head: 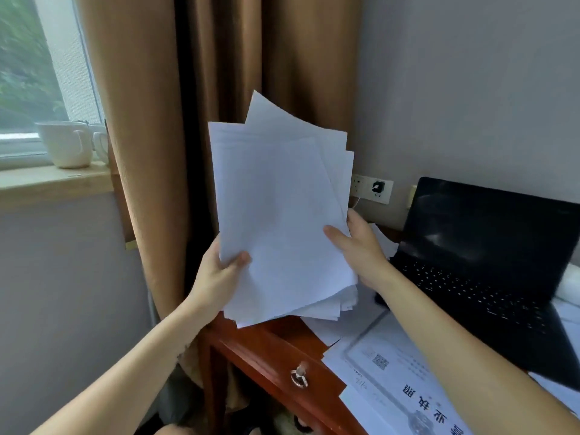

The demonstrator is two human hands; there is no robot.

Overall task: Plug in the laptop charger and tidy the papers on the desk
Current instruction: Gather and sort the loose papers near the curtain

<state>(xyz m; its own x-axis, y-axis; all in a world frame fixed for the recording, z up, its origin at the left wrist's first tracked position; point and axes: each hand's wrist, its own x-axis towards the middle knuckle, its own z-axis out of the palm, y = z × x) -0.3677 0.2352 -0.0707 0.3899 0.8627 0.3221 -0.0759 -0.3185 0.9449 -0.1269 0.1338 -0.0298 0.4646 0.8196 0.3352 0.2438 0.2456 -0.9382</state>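
Note:
A loose, fanned stack of white papers (282, 215) stands upright above the left end of the wooden desk (270, 350). My left hand (219, 271) grips its lower left edge, thumb on the front sheet. My right hand (357, 243) holds its right edge, thumb in front and fingers behind. An open black laptop (489, 255) sits on the desk at the right. On the wall behind, a white socket strip (373, 188) has a black plug (377, 186) in it. More printed sheets (386, 372) lie flat on the desk below my right forearm.
A brown curtain (219, 73) hangs behind the papers. Two white mugs (67, 144) stand on the window sill at the left. The desk drawer has a metal ring pull (299, 378). A white object (569, 284) lies right of the laptop.

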